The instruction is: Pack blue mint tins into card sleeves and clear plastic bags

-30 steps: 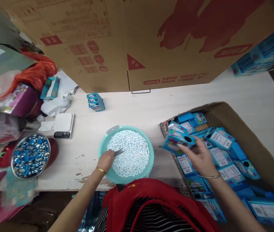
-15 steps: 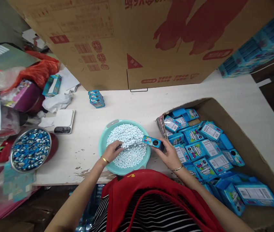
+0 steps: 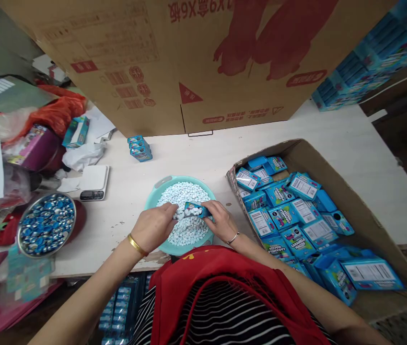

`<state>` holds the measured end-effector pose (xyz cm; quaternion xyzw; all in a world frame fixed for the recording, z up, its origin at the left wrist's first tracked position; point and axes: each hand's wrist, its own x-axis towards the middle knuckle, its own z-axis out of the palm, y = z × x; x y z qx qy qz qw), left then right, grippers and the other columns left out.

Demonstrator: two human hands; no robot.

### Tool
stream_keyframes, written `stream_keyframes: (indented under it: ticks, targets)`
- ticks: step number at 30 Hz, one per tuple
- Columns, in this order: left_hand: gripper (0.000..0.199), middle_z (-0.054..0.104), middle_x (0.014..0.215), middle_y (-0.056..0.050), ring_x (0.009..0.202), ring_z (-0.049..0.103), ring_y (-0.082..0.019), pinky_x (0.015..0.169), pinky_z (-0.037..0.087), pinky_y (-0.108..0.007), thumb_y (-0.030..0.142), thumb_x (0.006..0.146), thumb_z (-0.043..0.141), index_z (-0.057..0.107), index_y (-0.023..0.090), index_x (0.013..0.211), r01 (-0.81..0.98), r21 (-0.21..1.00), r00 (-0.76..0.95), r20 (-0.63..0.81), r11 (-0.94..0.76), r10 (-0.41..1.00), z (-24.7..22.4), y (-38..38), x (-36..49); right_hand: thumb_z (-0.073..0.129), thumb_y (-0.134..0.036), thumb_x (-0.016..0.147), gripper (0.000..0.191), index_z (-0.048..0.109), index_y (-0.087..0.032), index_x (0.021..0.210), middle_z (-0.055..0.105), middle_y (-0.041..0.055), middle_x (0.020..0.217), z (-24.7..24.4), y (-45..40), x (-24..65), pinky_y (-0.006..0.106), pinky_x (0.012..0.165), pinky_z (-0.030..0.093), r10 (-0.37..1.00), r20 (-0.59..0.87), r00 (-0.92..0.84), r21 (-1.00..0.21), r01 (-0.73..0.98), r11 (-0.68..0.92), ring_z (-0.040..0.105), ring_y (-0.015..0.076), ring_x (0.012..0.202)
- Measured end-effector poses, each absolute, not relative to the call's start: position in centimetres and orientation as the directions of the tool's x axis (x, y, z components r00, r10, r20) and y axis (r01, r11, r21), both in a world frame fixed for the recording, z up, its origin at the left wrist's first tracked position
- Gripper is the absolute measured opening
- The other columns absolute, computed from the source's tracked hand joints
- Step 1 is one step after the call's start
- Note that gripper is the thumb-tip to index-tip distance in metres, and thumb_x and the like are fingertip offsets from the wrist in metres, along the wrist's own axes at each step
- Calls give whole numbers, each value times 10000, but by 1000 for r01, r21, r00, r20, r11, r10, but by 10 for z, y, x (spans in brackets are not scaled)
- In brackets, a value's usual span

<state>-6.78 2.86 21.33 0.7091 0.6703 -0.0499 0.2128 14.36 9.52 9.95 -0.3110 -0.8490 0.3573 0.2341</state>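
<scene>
A teal basin (image 3: 155,191) full of small white candies (image 3: 185,192) sits on the table in front of me. My right hand (image 3: 220,220) holds a small blue box (image 3: 195,209) over the basin. My left hand (image 3: 155,226) grips a small metal scoop whose tip meets the open end of the box; several white candies show at that opening. Both hands are close together above the near half of the basin.
An open cardboard box (image 3: 336,187) of blue candy boxes (image 3: 285,211) lies at my right. A large carton (image 3: 189,62) stands behind. At left sit a scale (image 3: 93,182), a metal bowl of blue wrapped pieces (image 3: 46,224), stacked small boxes (image 3: 139,147) and clutter.
My right hand took a blue box from the carton at right and brought it over the basin. My left hand lifted the scoop from the candies to the box's open end.
</scene>
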Motion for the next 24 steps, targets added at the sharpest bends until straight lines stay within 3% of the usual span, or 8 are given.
stream_keyframes:
  ticks: [3, 7, 10, 13, 16, 19, 24]
  targets:
    - [162, 603, 810, -71, 658, 563, -192, 594, 421, -334, 197, 854, 426, 581, 217, 896, 986, 161, 89, -358, -32, 930, 228, 34, -48, 518, -110, 786, 423, 499, -222, 1193, 588, 104, 1078, 98, 95, 143, 446, 874, 491, 691, 179, -700, -751, 356, 556, 541, 272, 1024]
    - [205, 566, 757, -69, 697, 550, -207, 649, 428, -358, 170, 869, 391, 585, 225, 832, 978, 201, 120, -302, -60, 946, 235, 35, -46, 502, -103, 781, 449, 497, -236, 1209, 586, 100, 1097, 93, 95, 144, 449, 888, 486, 696, 182, -695, -763, 346, 545, 538, 268, 1043]
    - [162, 579, 858, -61, 772, 560, -214, 687, 436, -350, 278, 889, 430, 578, 238, 940, 987, 157, 22, -300, 27, 954, 214, 28, -75, 496, -123, 799, 418, 496, -232, 1203, 583, 102, 1115, 89, 98, 149, 453, 908, 475, 723, 178, -668, -784, 347, 514, 537, 265, 1062]
    - [137, 585, 902, -67, 821, 575, -227, 704, 441, -344, 270, 873, 467, 566, 214, 951, 981, 88, -120, -411, 170, 904, 165, 17, -112, 509, -166, 825, 352, 501, -227, 1171, 582, 101, 1104, 89, 104, 158, 441, 910, 469, 772, 161, -615, -822, 349, 450, 543, 259, 1057]
    - [80, 593, 892, -94, 882, 584, -256, 748, 444, -365, 185, 841, 494, 563, 180, 882, 945, 152, -177, -502, 288, 847, 104, 9, -124, 528, -215, 836, 291, 515, -226, 1127, 591, 92, 1054, 91, 111, 166, 421, 878, 476, 815, 143, -562, -838, 369, 401, 560, 252, 1012]
    - [103, 604, 982, -107, 960, 578, -252, 800, 447, -364, 181, 846, 488, 559, 182, 920, 918, 255, -145, -494, 303, 857, 54, 14, -105, 531, -258, 846, 258, 527, -226, 1102, 601, 83, 1027, 93, 116, 171, 405, 855, 480, 838, 132, -530, -829, 405, 386, 573, 245, 979]
    - [226, 612, 1062, -87, 981, 581, -216, 857, 451, -347, 157, 822, 483, 549, 193, 1035, 845, 439, -100, -433, 306, 896, 16, 25, -71, 548, -317, 848, 287, 520, -222, 1118, 608, 80, 1032, 90, 116, 176, 409, 844, 479, 859, 140, -493, -820, 428, 379, 582, 246, 963]
